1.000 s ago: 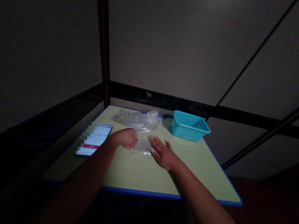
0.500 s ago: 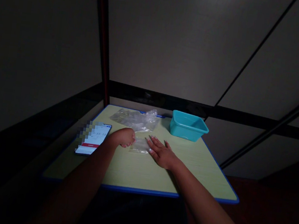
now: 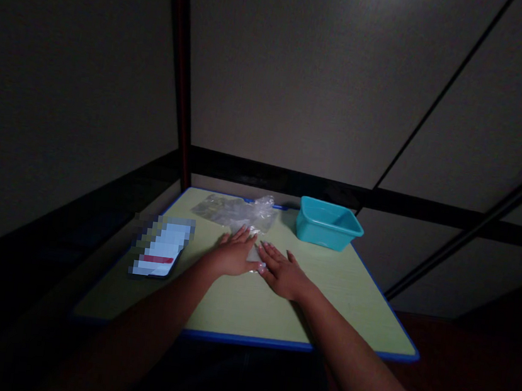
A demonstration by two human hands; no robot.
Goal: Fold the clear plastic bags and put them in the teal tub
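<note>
A small clear plastic bag lies flat on the table, mostly covered by my hands. My left hand rests palm down over its left part, fingers spread and thumb pointing right. Opposite it, my right hand lies flat on the bag's right side with its fingers stretched out. The tips of the two hands almost meet over the middle. Just beyond my left fingertips is a larger crumpled clear plastic bag.
A turquoise plastic basin stands at the back right of the pale table, which has a blue edge. On the left lies a phone with a lit, partly blurred screen. A wall rises close behind the table.
My left hand has opened from a closed shape and moved right, and is now spread flat over the small bag. My right hand has stayed nearly in place.
</note>
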